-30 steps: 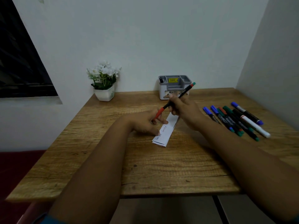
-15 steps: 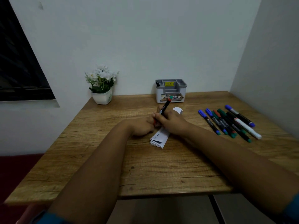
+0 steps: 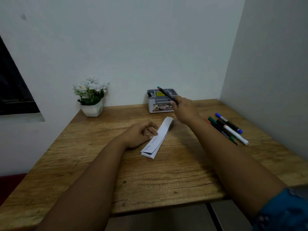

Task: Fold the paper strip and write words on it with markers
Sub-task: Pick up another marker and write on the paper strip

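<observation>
From the head camera, a wooden table (image 3: 166, 177) sits pushed into a corner of white walls, and the person's two bare forearms reach out over it. The folded paper strip (image 3: 159, 137) lies near the middle of the table, slanting from near left to far right, its layers fanned slightly at the near end and a line of small handwriting showing on its top face, too small to read. The left hand (image 3: 139, 134) rests on the table at the strip's left edge, fingers loosely curled, with the fingertips (image 3: 154, 133) touching the paper and pinning it down rather than gripping it. The right hand (image 3: 184, 108) is lifted above the table beyond the strip's far end, fingers closed around a dark marker (image 3: 167, 95) that sticks up and to the left, showing a red band and a green tip at its free end. That marker crosses in front of a grey desk organiser (image 3: 160, 101) standing against the back wall. To the right, beside the right forearm, a row of markers (image 3: 228, 128) lies on the wood, blue, green, black and white barrels side by side, some partly hidden by the arm. A small white pot of white flowers (image 3: 90, 95) stands at the table's far left corner.
</observation>
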